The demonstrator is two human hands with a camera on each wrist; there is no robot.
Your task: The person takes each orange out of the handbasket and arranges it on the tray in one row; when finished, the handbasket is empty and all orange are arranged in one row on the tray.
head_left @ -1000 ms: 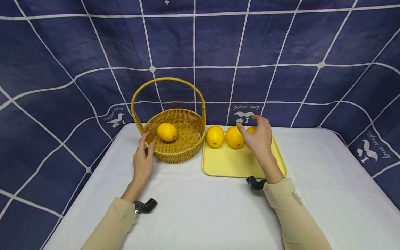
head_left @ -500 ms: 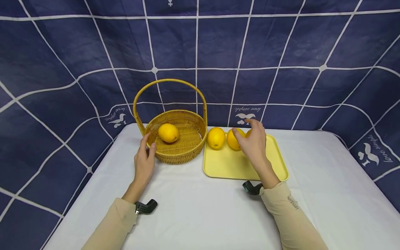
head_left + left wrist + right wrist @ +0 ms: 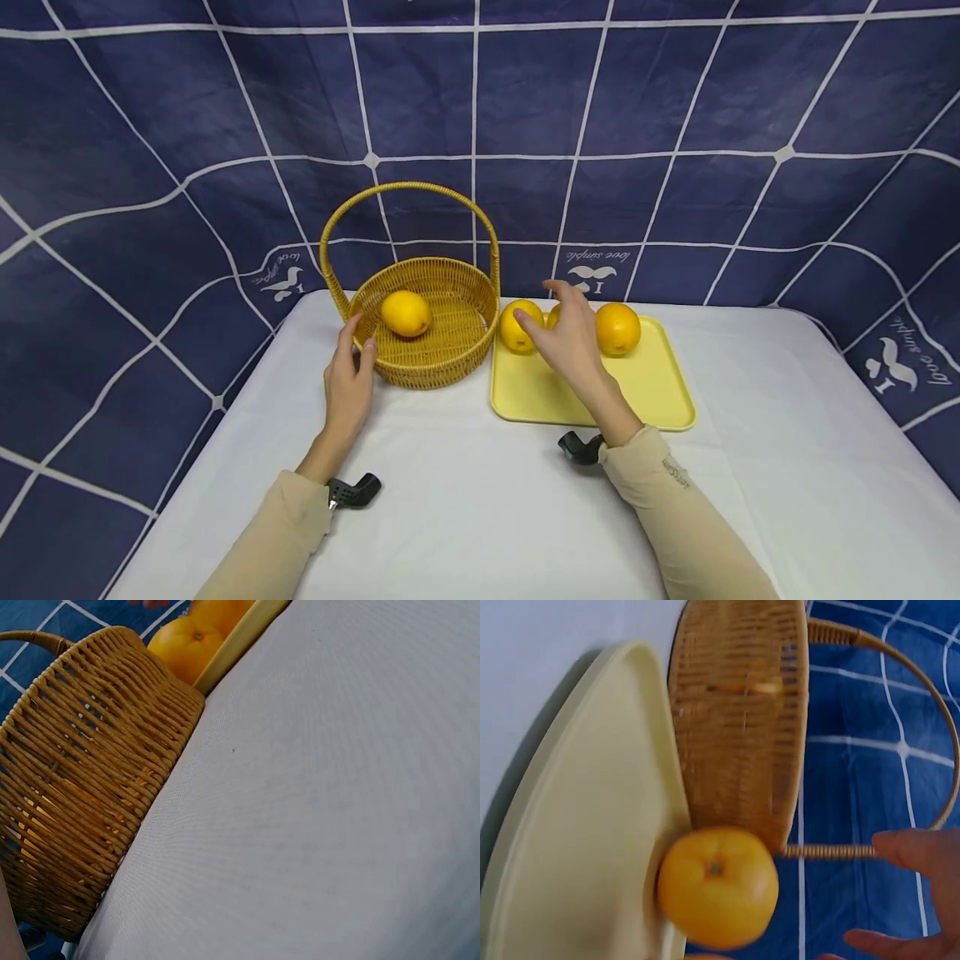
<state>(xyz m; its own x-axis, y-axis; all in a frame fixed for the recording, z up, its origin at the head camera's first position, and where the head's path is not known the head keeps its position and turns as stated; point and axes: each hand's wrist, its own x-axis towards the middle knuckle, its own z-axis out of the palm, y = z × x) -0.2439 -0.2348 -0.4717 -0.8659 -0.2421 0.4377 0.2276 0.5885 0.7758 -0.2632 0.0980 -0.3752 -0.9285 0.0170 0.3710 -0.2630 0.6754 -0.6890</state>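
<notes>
Right hand [image 3: 567, 340] spread open, holding nothing; leftmost orange [image 3: 518, 326] at its 10 o'clock, just beside fingertips. Left hand [image 3: 349, 385] far off, fingers relaxed against basket [image 3: 428, 367].

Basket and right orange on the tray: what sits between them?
In the head view, two more oranges, the second largely hidden behind the right hand.
</notes>
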